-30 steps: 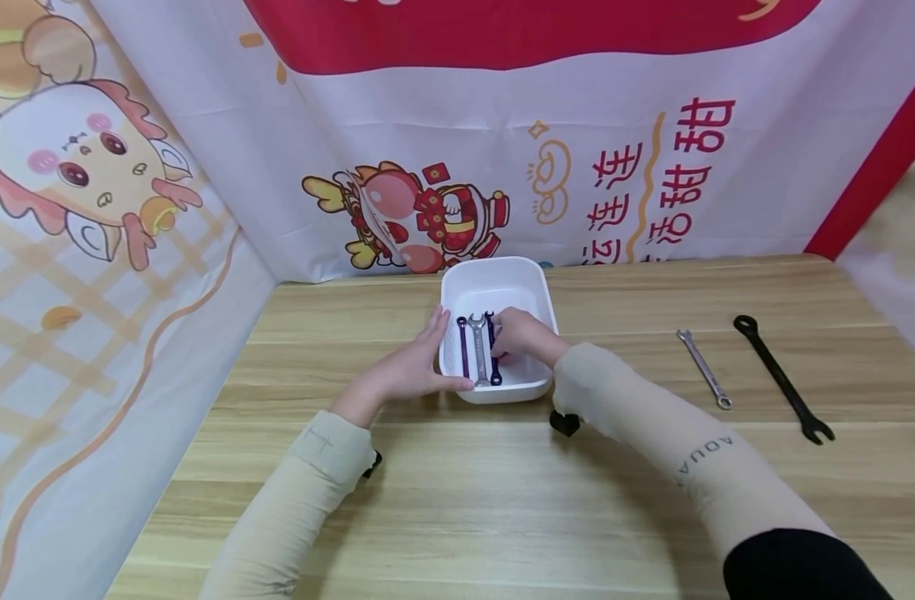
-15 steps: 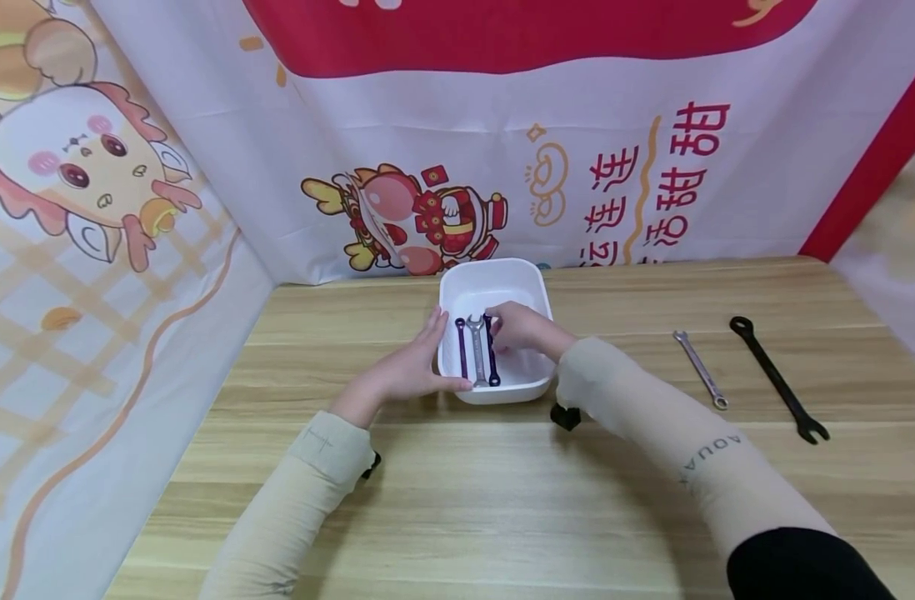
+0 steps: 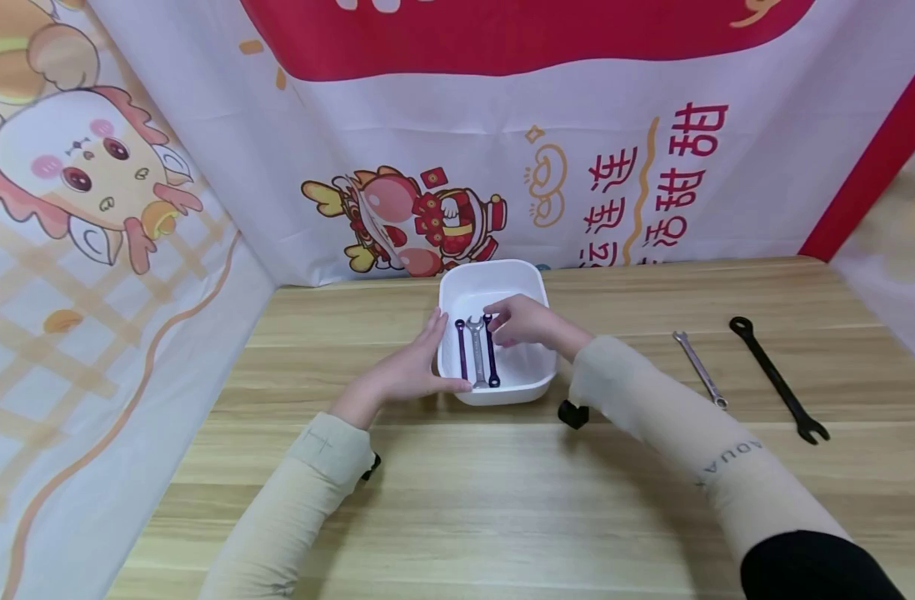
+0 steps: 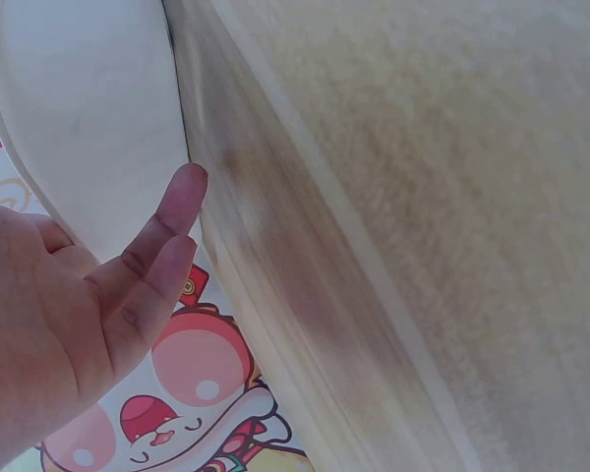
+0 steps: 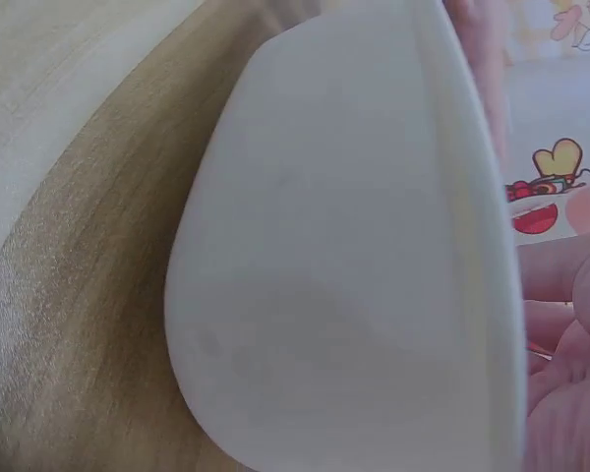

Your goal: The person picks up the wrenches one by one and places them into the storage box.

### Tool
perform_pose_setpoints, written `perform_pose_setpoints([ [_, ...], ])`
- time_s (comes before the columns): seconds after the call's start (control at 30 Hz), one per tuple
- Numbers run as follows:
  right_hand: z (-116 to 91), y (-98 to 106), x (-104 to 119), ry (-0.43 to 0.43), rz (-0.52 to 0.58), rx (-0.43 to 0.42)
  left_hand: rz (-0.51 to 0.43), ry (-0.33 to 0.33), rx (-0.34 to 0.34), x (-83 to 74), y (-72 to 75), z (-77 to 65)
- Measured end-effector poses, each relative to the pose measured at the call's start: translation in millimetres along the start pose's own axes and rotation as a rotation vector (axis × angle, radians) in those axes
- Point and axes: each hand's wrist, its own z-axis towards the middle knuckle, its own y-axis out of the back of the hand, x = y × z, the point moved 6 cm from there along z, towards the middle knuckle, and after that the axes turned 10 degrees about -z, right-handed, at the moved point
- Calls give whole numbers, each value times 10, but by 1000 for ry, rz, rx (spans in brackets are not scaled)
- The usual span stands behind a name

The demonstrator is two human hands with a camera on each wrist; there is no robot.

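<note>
In the head view a white plastic bin [image 3: 528,390] stands on the wooden table, holding a silver wrench [image 3: 478,354] between two dark purple wrenches, one on the left [image 3: 462,350] and one on the right [image 3: 492,358]. My left hand [image 3: 405,367] rests on the bin's near left corner, thumb over the front rim and fingers along the outer side. In the left wrist view, two of its fingers [image 4: 167,221] lie by the bin wall. My right hand [image 3: 528,323] is over the bin, fingertips right at the far end of the right dark wrench, fingers loosely bent.
To the right lie a small silver wrench [image 3: 697,365], partly behind the right sleeve, and a long black wrench [image 3: 776,375]. A printed cloth [image 3: 397,108] hangs directly behind the bin, and another [image 3: 202,333] borders the table's left side.
My right hand has drawn back up and to the right from the right dark wrench, which stays in the bin. The left hand keeps its place.
</note>
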Motion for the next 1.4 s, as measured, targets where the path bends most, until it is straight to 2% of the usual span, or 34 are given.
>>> perform_pose_setpoints([
  [0.33,-91,166,7,7,125,-8,-3,3,-9,3,1,7],
  [0.87,-305,232,34,39,159,-25,-5,17,-2,18,-12,9],
  [1.07,-412,286,17,54,214,-38,-15,14,-3,5,-4,1],
  [1.4,-603,454,-129,64,272,-117,-8,-1,-6,14,-8,3],
])
